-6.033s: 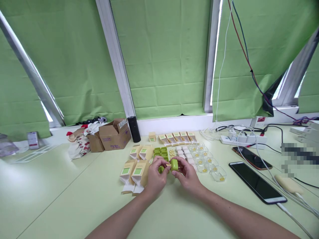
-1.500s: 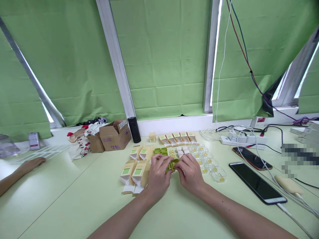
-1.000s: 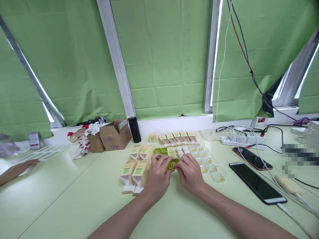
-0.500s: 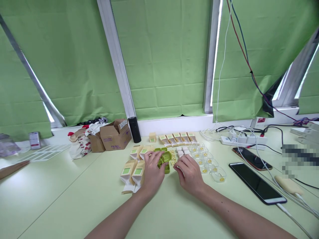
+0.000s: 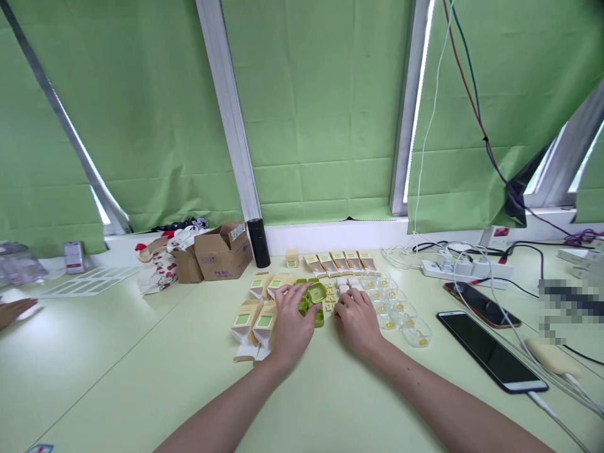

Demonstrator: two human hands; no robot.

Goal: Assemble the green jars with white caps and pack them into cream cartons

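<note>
So a small green case (image 5: 318, 292) is sitting between the thumb and fingers of the left hand (image 5: 294, 319), which is gripping it with its open top showing, right above a cluster of other green cases (image 5: 319, 318) on the table (image 5: 325, 402). The right hand (image 5: 358, 319) is hovering or resting just to the right, fingers curled in close together; can't tell if it's pinching anything, since the fingertips are mostly hidden. Between the two hands, some little yellow pieces (image 5: 329, 297) are lying in rows. Behind the right hand, white blocks (image 5: 349, 282) are peeking out, and clear cups (image 5: 418, 333) with yellow bits inside are spreading out beside it. Over on the left, open tan boxes (image 5: 241, 321) are lying right next to the left hand, and another row of tan boxes (image 5: 338, 262) is lining the back. Farther out, a black cylinder (image 5: 259, 242) is standing beside a cardboard box (image 5: 221, 257), a white-edged phone (image 5: 491, 349) is charging-cable-connected and lying at right, and someone else's hand (image 5: 16, 312) is poking in at far left.
</note>
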